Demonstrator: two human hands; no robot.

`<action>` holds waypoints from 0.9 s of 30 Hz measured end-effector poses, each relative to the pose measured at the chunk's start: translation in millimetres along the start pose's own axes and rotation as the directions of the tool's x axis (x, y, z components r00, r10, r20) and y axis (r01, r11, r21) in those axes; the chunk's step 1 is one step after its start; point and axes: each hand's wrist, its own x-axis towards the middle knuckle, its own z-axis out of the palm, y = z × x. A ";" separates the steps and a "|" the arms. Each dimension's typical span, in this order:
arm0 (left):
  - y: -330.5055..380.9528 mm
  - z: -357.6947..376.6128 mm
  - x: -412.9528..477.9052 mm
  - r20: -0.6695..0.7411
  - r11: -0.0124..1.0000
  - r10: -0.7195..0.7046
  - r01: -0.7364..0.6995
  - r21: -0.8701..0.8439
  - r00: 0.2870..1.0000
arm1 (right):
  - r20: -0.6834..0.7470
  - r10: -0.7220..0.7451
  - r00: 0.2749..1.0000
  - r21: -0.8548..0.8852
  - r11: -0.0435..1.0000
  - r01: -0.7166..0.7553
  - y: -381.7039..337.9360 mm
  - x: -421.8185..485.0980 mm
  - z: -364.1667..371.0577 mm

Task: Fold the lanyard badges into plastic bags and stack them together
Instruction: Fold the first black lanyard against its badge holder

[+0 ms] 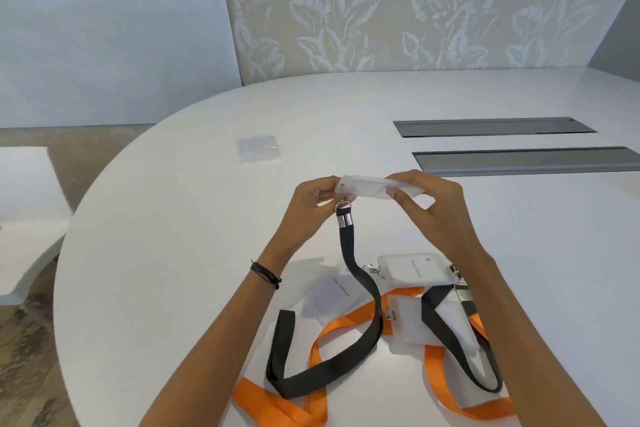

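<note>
I hold a clear badge holder point(369, 187) flat above the table, its far side tipped toward me. My left hand point(313, 204) pinches its clip end, where a metal clasp point(342, 202) joins a black lanyard point(360, 282) that hangs down and loops over the table. My right hand point(427, 201) grips the other end of the holder. Below lie more badges: a name card point(334, 289), a badge holder with writing point(412, 269), another clear holder point(403, 319), orange lanyards point(320, 343) and a second black lanyard point(460, 347). A small stack of clear plastic bags point(257, 149) lies farther back on the left.
The white oval table point(194, 218) has two grey cable hatches point(495, 126) at the back right. A white seat point(24, 215) stands off the left edge. A patterned wall panel rises behind the table.
</note>
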 end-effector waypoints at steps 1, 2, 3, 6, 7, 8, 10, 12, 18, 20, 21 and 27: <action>0.9 2.6 -0.8 -0.030 1.000 0.021 -0.020 0.004 0.999 | -0.007 -0.005 1.000 0.009 1.000 0.005 -0.2 2.6 -2.3; 2.2 5.4 -1.4 -0.056 0.999 0.042 -0.042 0.005 0.998 | -0.017 -0.006 1.000 0.016 1.000 0.006 -0.1 4.7 -4.4; 3.9 7.8 -2.2 -0.078 0.998 0.058 -0.058 0.003 0.995 | -0.027 -0.001 1.000 0.026 1.000 0.001 0.3 6.4 -6.4; 13.2 10.4 -2.5 -0.136 0.994 0.103 -0.105 -0.009 0.985 | -0.050 0.034 0.998 0.058 0.998 -0.031 1.6 7.3 -9.6; 18.1 10.3 -1.7 -0.151 0.992 0.128 -0.130 -0.002 0.980 | -0.055 0.043 0.998 0.060 0.997 -0.039 2.3 7.0 -10.0; 22.9 9.7 -1.1 -0.162 0.987 0.158 -0.158 0.013 0.974 | -0.057 0.051 0.997 0.062 0.997 -0.048 2.7 6.7 -10.0; 32.1 8.9 1.1 -0.178 0.972 0.232 -0.222 0.076 0.956 | -0.075 0.069 0.995 0.070 0.996 -0.063 3.9 6.1 -9.7; 42.1 8.8 3.4 -0.178 0.951 0.297 -0.275 0.139 0.938 | -0.115 0.093 0.989 0.077 0.993 -0.084 3.9 5.7 -9.4; 54.7 8.9 19.7 -0.170 0.910 0.359 -0.303 0.283 0.918 | -0.276 0.158 0.948 0.118 0.985 -0.129 -7.2 7.8 -15.4; 58.9 10.3 25.4 -0.162 0.895 0.367 -0.301 0.328 0.916 | -0.260 0.207 0.943 0.191 0.969 -0.160 -14.8 8.9 -17.7; 60.8 11.3 27.7 -0.154 0.886 0.374 -0.303 0.352 0.914 | -0.231 0.224 0.947 0.223 0.959 -0.173 -18.3 9.1 -18.5; 63.0 15.5 31.7 -0.105 0.807 0.428 -0.328 0.490 0.897 | -0.008 0.280 0.960 0.380 0.889 -0.256 -33.6 7.6 -12.9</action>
